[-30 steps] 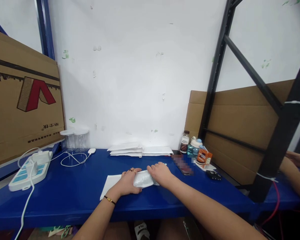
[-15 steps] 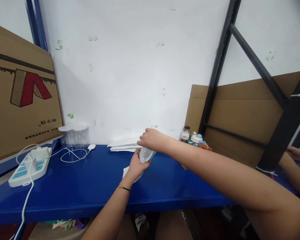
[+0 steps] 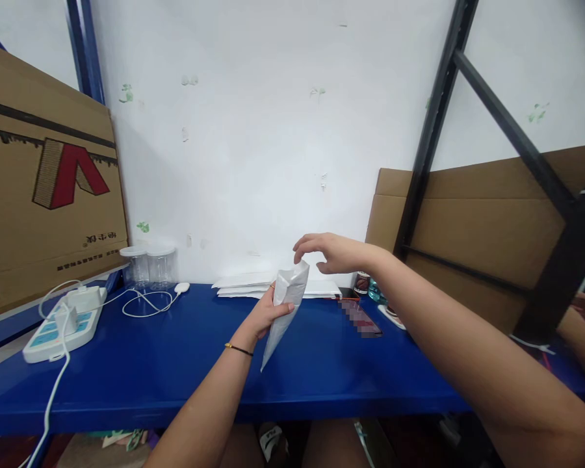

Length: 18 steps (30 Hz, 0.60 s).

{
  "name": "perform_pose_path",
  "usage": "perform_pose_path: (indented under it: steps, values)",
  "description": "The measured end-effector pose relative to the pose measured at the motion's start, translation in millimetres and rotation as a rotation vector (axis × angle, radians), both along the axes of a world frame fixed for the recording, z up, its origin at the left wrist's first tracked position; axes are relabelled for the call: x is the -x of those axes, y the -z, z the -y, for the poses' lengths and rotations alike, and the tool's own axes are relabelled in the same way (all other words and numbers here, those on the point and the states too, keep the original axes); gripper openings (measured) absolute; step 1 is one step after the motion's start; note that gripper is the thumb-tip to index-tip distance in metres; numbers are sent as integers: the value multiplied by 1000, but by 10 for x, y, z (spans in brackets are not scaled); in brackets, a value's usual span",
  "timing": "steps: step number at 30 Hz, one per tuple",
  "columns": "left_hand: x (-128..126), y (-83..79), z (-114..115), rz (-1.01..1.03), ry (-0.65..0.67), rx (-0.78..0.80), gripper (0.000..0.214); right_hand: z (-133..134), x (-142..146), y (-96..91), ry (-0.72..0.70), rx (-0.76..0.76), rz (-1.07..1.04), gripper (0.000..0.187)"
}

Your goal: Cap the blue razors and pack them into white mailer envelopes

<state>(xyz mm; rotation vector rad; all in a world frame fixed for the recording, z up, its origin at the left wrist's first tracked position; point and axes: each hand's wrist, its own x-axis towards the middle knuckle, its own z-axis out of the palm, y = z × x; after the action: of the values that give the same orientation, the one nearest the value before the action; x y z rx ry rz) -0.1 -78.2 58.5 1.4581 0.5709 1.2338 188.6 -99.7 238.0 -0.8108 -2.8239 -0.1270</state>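
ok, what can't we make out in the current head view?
All in head view:
White pouch: contents, if any, hidden by its walls.
Left hand: most fingers behind the pouch.
Bottle: top, behind the right forearm.
Phone-like slab: surface, pixelated.
Other person's arm: cut off by right edge.

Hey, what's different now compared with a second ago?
The left hand has lifted the white envelope off the table, holding it tilted, mouth up. The right hand has let go of the pale packet, now out of sight, and is by the mouth. The power strip and lidded jars stayed put.
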Motion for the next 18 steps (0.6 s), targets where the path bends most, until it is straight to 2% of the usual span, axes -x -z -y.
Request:
perform_pose_path:
  steps: [3,6,10,14,16,18]
  values:
    - [26,-50,-22,-18,183,103,67,-95,-58,42,8,53,-52,14]
    - [10,-136,-60,13,225,89,63,-213,-111,84,86,92,-167,13]
    - [-49,-401,-132,68,16,-125,52,-347,-183,133,247,-34,-317,14]
    - [-106,-664,-136,-27,-174,-271,34,-251,-204,235,270,-282,-299,12]
    - [-97,-673,-55,-99,-289,-337,29,-66,-220,362,277,-422,-265,15]
    - [-47,-557,100,-217,-405,-399,25,181,-254,583,249,-501,-231,19]
